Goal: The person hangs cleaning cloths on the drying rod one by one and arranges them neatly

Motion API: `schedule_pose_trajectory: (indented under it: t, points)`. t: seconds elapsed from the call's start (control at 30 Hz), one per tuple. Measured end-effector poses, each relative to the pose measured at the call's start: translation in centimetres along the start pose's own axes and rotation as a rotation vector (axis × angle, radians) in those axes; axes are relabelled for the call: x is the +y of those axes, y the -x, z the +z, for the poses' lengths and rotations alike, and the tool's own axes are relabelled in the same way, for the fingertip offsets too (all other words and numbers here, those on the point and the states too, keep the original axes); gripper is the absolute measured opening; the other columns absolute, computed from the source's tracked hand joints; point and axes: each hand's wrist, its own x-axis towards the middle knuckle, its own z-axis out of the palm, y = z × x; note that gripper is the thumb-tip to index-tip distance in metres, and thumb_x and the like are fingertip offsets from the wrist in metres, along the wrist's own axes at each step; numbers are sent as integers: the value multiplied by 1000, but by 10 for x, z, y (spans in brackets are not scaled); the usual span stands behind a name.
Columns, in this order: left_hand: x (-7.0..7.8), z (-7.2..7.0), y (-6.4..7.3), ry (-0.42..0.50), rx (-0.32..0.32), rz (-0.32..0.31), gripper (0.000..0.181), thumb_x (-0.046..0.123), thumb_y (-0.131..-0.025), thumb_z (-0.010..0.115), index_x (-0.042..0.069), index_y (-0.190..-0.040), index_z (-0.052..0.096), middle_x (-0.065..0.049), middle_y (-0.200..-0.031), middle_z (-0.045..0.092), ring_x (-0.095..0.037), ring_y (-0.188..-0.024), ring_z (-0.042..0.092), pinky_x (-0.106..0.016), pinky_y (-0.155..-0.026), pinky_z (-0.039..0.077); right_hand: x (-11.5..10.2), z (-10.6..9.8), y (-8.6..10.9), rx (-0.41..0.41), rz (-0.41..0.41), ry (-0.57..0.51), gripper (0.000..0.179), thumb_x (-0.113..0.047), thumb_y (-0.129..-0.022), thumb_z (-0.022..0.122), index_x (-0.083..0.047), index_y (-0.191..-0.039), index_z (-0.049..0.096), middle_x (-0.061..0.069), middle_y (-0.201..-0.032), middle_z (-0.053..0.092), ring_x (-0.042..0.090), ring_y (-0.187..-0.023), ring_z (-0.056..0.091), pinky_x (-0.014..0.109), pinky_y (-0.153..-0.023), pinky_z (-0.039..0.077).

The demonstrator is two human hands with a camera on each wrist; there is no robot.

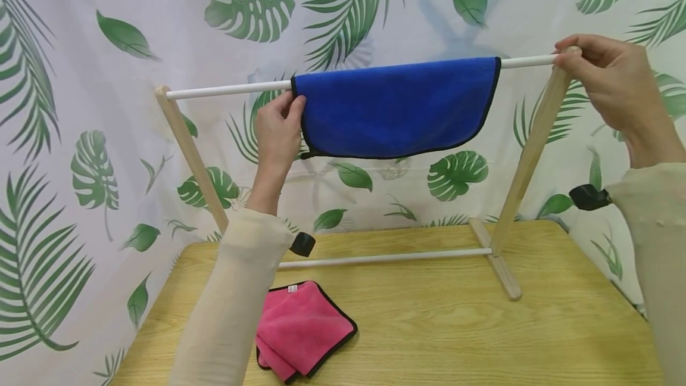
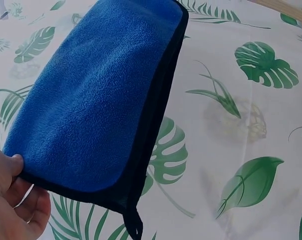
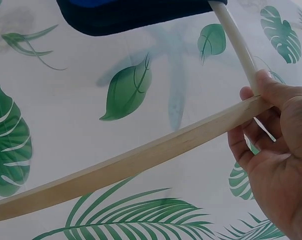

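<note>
A blue towel point(image 1: 396, 109) with black edging hangs folded over the white top rod point(image 1: 230, 89) of a wooden drying rack. My left hand point(image 1: 280, 127) pinches the towel's left edge just under the rod; in the left wrist view the thumb lies on the blue cloth point(image 2: 95, 100), and a black loop dangles from its lower corner. At the rack's upper right corner, my right hand point(image 1: 616, 79) grips the top of the wooden leg point(image 1: 536, 130) where the rod meets it. The right wrist view shows thumb and fingers around that leg end point(image 3: 241, 111).
A pink towel point(image 1: 308, 329) with black edging lies folded on the wooden table point(image 1: 455, 326), partly behind my left sleeve. The rack's lower white rod point(image 1: 386, 258) and right foot point(image 1: 501, 270) are near the table's back edge. Behind stands a leaf-patterned curtain point(image 1: 375, 195).
</note>
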Motion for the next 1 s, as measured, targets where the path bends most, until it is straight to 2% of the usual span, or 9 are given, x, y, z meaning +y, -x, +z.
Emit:
schedule_pose_trajectory:
  t: [0.3, 0.57, 0.83, 1.0]
  points:
    - [0, -6, -1, 13, 13, -41, 24, 14, -102, 68, -1, -118, 77, -18, -99, 76, -17, -84, 66, -19, -71, 47, 1, -1, 0, -1, -4, -35, 23, -5, -103, 62, 1, -122, 72, -7, -102, 64, 12, -91, 49, 8, -79, 46]
    - [-4, -19, -2, -13, 35, -64, 23, 15, -102, 68, 0, -116, 78, -16, -100, 77, -15, -82, 66, -19, -70, 47, 1, -1, -1, -16, -25, -87, 26, -6, -101, 65, 8, -124, 68, -2, -101, 66, 13, -88, 52, 9, -77, 49]
    - [-11, -35, -5, -51, 50, -89, 25, 17, -103, 66, 0, -119, 77, -17, -106, 76, -20, -91, 70, -21, -78, 52, 0, 0, 0, -6, -13, -35, 23, -6, -102, 64, 3, -122, 71, -6, -100, 65, 12, -88, 51, 8, -77, 47]
    - [-17, -45, -8, -75, 63, -106, 26, 19, -104, 65, 1, -121, 76, -15, -109, 76, -18, -93, 70, -22, -80, 53, -1, 1, 0, -1, -7, -26, 23, -7, -102, 64, 2, -122, 72, -7, -101, 66, 11, -89, 51, 8, -78, 47]
